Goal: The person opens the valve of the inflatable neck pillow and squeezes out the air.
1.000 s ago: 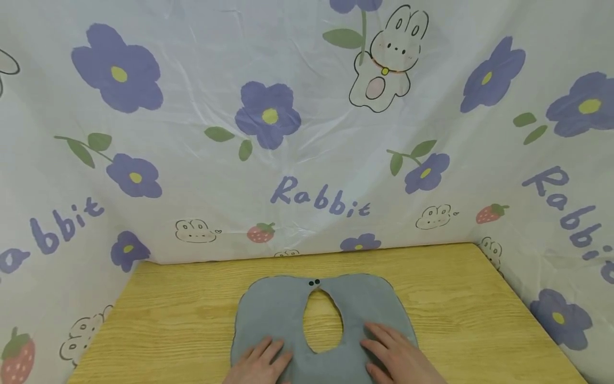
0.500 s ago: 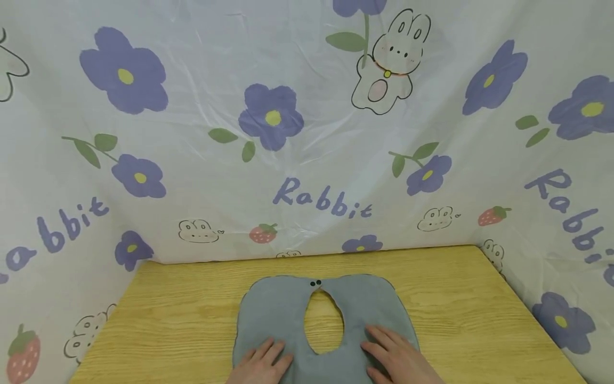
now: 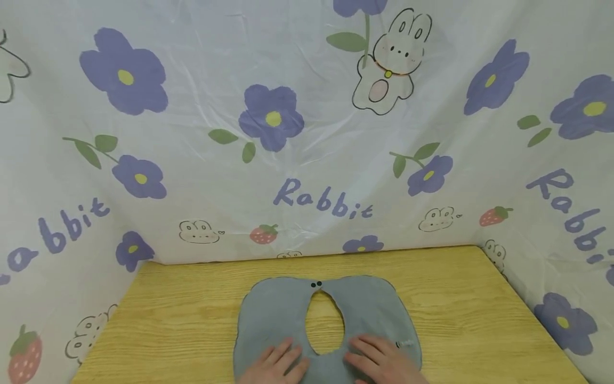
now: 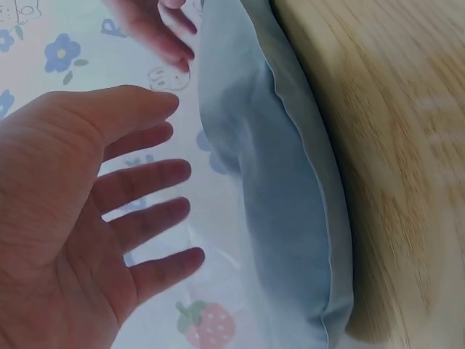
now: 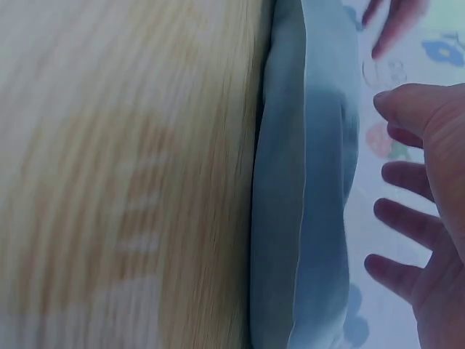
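"Rabbit" is printed in purple on the cloth (image 3: 201, 184), back centre; cut-off repeats are seen at left ("abbit") and right ("Rabbi"). A small label (image 3: 405, 344) on the cushion (image 3: 268, 314) cannot be read.

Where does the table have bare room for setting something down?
The table is bare left and right of the gray pad, out to the patterned cloth; behind the pad, a narrow strip. A bare patch shows inside its opening. Crowded: the pad's near part, under left hand and right hand.
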`<control>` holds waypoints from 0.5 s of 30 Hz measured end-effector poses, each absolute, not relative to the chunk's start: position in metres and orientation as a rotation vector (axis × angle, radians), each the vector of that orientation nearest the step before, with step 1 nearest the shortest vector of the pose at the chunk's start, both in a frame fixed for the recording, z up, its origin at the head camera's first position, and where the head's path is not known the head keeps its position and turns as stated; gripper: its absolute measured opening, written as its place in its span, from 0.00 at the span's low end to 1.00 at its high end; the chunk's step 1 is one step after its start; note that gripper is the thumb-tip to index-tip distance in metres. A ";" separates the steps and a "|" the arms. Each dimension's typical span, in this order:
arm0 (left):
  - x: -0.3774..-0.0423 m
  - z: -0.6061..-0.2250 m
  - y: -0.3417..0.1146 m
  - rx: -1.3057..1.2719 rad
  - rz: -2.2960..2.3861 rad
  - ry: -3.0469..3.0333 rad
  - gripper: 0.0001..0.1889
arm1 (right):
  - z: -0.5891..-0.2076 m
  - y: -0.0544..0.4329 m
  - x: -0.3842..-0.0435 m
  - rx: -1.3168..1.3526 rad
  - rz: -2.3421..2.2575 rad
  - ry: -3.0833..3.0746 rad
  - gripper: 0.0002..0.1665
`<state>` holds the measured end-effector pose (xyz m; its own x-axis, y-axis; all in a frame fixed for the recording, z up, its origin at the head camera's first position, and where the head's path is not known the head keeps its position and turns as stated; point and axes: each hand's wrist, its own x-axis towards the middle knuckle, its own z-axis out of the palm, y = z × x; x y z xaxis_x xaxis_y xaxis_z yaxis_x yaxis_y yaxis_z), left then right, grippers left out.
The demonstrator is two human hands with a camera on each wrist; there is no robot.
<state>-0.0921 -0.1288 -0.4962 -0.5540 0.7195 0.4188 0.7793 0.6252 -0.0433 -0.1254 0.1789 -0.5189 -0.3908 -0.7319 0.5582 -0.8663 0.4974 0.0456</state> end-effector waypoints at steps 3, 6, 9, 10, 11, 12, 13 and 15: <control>-0.093 -0.499 -0.125 -1.263 -0.177 -2.318 0.14 | -0.522 0.169 -0.121 1.354 0.352 -2.159 0.22; -0.092 -0.505 -0.120 -1.332 -0.166 -2.243 0.13 | -0.527 0.164 -0.117 1.395 0.358 -2.128 0.23; -0.089 -0.514 -0.116 -1.333 -0.187 -2.185 0.19 | -0.532 0.163 -0.113 1.424 0.342 -2.131 0.26; -0.087 -0.519 -0.115 -1.319 -0.197 -2.159 0.20 | -0.534 0.163 -0.113 1.425 0.327 -2.133 0.27; -0.086 -0.524 -0.114 -1.307 -0.217 -2.139 0.21 | -0.536 0.163 -0.112 1.425 0.319 -2.141 0.28; -0.086 -0.529 -0.114 -1.300 -0.224 -2.119 0.21 | -0.538 0.163 -0.112 1.419 0.298 -2.148 0.29; -0.086 -0.535 -0.114 -1.299 -0.242 -2.106 0.21 | -0.540 0.163 -0.112 1.416 0.291 -2.153 0.29; -0.086 -0.550 -0.116 -1.302 -0.259 -2.083 0.20 | -0.543 0.162 -0.112 1.406 0.287 -2.161 0.29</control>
<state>-0.0864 -0.1159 -0.5495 -0.2870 0.7275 0.6232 0.8579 0.4847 -0.1707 -0.1118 0.1622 -0.5433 -0.3093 -0.7796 0.5445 -0.8947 0.4326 0.1112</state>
